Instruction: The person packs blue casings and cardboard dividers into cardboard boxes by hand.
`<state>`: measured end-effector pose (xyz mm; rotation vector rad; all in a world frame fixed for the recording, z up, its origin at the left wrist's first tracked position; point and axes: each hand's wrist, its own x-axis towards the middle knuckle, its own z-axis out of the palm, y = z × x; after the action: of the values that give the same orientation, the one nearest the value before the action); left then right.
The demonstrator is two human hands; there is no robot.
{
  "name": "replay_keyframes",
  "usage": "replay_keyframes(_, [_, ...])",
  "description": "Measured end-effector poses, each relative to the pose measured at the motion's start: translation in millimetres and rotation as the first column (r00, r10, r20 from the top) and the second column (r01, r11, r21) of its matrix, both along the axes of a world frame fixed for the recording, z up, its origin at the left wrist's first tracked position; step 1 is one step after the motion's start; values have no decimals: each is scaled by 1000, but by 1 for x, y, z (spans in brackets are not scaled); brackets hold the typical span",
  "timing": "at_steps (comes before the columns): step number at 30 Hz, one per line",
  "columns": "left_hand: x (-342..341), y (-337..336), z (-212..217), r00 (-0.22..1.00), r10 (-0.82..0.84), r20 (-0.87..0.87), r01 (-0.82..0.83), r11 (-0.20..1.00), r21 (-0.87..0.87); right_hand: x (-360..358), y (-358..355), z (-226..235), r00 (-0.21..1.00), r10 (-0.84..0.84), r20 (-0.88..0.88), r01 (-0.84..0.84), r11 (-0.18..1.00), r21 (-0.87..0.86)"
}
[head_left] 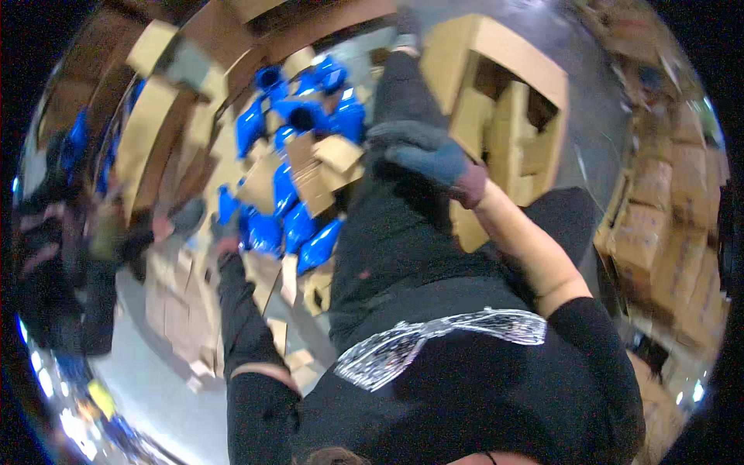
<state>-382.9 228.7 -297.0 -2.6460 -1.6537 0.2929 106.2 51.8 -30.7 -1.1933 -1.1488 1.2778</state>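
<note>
My right hand (422,153), in a grey-blue glove with a dark red cuff, lies over my dark trouser leg with its fingers stretched out and nothing in them. My left hand (226,234), also gloved, reaches down at the left edge of a heap of shiny blue plastic bags (299,225). A small blue bag (227,204) is right beside its fingers, which are blurred, so its grip is unclear. Among the bags lie brown cardboard pieces (312,182) and a small carton flap (338,154).
An open cardboard box (554,74) with cardboard inside stands beyond my right arm. Another person (85,256) in dark clothes works at the left, a gloved hand (184,220) near mine. Stacked cartons (643,236) line the right side. Cardboard scraps (174,310) litter the grey floor.
</note>
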Motion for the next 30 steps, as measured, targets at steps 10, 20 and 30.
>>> replay_keyframes(10, [173, 8, 166, 908, 26, 418, -58, 996, 64, 275, -131, -105, 433, -658, 617, 676, 689, 260])
replay_keyframes(20, [419, -108, 281, 109, 497, 861, 539, 698, -471, 329, -63, -120, -87, 68, 994, 607, 794, -1])
replay_keyframes(30, [474, -129, 252, 284, 577, 766, 682, 440, -585, 439, -52, -100, -54, -11, 998, 379, 925, 31])
